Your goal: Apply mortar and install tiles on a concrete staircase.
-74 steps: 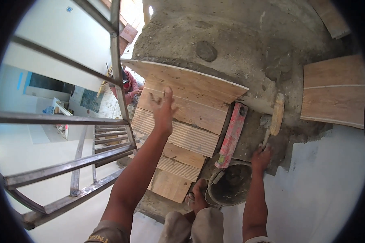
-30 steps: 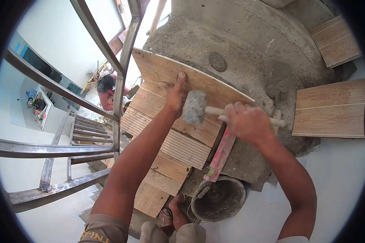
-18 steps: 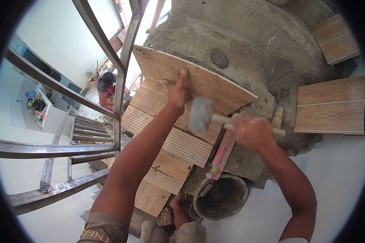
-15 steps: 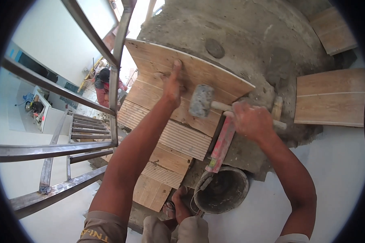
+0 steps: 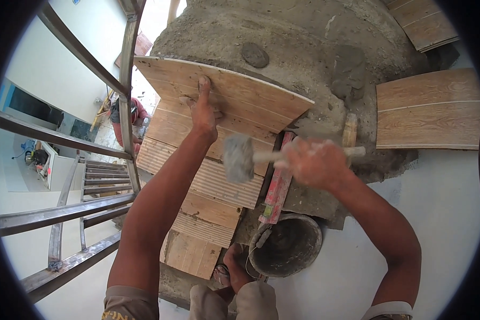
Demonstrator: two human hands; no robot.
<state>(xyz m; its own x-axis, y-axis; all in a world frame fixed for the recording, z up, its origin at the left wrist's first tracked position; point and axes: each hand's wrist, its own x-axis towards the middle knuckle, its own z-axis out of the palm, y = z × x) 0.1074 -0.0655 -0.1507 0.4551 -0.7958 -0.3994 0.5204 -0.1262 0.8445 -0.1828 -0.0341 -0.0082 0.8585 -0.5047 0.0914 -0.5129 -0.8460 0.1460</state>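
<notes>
My left hand [image 5: 204, 114] presses with outstretched fingers against the face of an upright wood-pattern tile [image 5: 256, 101] at the back of a stair step. In my right hand [image 5: 316, 162], the fingers wrap round the pale handle of a mallet. Its grey, worn mallet head [image 5: 239, 158], slightly blurred, hangs over the wood-pattern step tiles, apart from the upright tile. Beneath the right hand lies a red spirit level [image 5: 275, 198], along the right ends of the step tiles. Ribbed strips [image 5: 218, 186] edge the steps nearer me.
A black bucket [image 5: 318, 240] stands by my feet, right of the lower steps. Metal railing bars [image 5: 64, 200] rise along the left. Rough mortar [image 5: 298, 48] covers the area behind the upright tile. Loose tiles [image 5: 429, 112] lie at the right. Another person [image 5: 136, 114] crouches beyond the railing.
The mallet has swung back toward me, away from the upright tile, with my right hand. My left hand keeps its place on the tile. The whole view has shifted slightly.
</notes>
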